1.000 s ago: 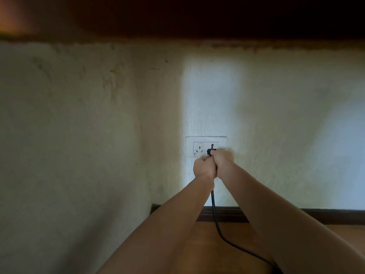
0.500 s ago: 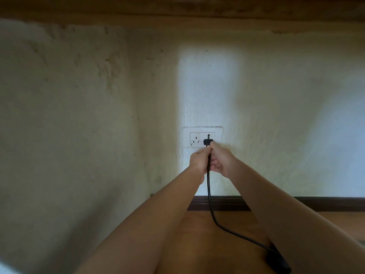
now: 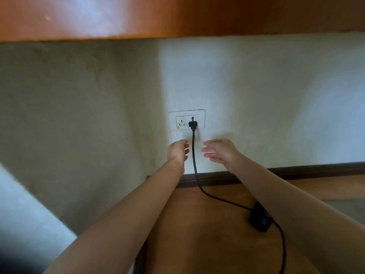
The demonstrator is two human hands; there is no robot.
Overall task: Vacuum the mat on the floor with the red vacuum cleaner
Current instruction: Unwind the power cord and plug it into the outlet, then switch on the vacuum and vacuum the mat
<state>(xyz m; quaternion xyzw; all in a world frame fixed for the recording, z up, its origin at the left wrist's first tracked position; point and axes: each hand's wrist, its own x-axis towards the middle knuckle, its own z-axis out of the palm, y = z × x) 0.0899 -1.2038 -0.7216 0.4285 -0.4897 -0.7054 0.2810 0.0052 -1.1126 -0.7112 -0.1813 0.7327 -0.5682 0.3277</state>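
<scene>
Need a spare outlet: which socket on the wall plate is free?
The left socket is free, its slots bare; the right one holds the black plug.

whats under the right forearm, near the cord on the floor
A black box on the black cord lies on the wooden floor, partly covered by the right forearm; its far side is hidden.

Two bare forearms, no sleeves, no jewellery

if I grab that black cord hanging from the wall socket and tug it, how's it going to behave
The cord probably flexes easily: it droops from the plug and curves across the floor. The black box on it likely drags along. A sideways tug might loosen the plug.
</scene>
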